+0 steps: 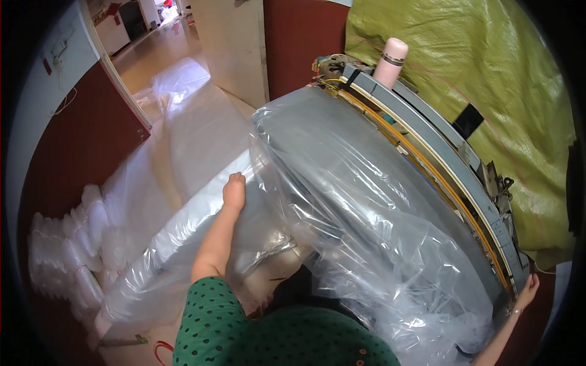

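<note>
My left hand (234, 192) is closed in a fist on the edge of a clear plastic sheet (189, 213), which runs in a folded band down to the lower left. Far out to the right, my right hand (527, 293) is at the near end of a long sealing-type machine (427, 122) with a grey metal bar and an orange-yellow strip. Its fingers look closed, but what they grip is too small to make out. Between my hands, more loose clear plastic film (403, 262) lies crumpled over the machine's grey table (329, 122).
A pink bottle (390, 64) and a dark phone-like slab (468, 121) are on the machine's far side, before a yellow-green tarp (519, 171). Bundled plastic bags (82, 244) stack at the left. Plastic film trails toward a doorway beside an open door (235, 49). Red scissor-like handles (162, 352) lie below.
</note>
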Demonstrator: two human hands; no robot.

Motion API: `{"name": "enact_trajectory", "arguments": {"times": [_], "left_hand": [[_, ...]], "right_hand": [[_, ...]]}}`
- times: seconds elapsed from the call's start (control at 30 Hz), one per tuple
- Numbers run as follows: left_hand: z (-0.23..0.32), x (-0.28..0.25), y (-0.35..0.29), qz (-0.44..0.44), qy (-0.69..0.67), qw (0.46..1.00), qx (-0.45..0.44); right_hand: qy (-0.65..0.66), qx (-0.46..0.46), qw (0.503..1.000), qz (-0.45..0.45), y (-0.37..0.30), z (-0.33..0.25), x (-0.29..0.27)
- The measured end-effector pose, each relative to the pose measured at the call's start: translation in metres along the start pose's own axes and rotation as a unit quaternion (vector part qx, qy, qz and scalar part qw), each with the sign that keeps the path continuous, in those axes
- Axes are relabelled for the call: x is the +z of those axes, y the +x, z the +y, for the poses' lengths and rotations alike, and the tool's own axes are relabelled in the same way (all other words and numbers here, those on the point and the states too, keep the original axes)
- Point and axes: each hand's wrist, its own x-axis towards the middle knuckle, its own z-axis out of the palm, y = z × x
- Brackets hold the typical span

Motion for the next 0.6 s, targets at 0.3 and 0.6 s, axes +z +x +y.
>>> {"name": "enact_trajectory", "arguments": {"times": [0.3, 0.6], "left_hand": [[-0.120, -0.058, -0.083, 0.222, -0.311, 0.894, -0.235], [0.064, -0.250, -0.104, 0.083, -0.587, 0.804, -0.040]], "right_hand": [[0.195, -0.134, 0.949, -0.210, -0.047, -0.339, 0.162], [0.263, -0.383, 0.723, -0.511, -0.202, -0.613, 0.215]]}}
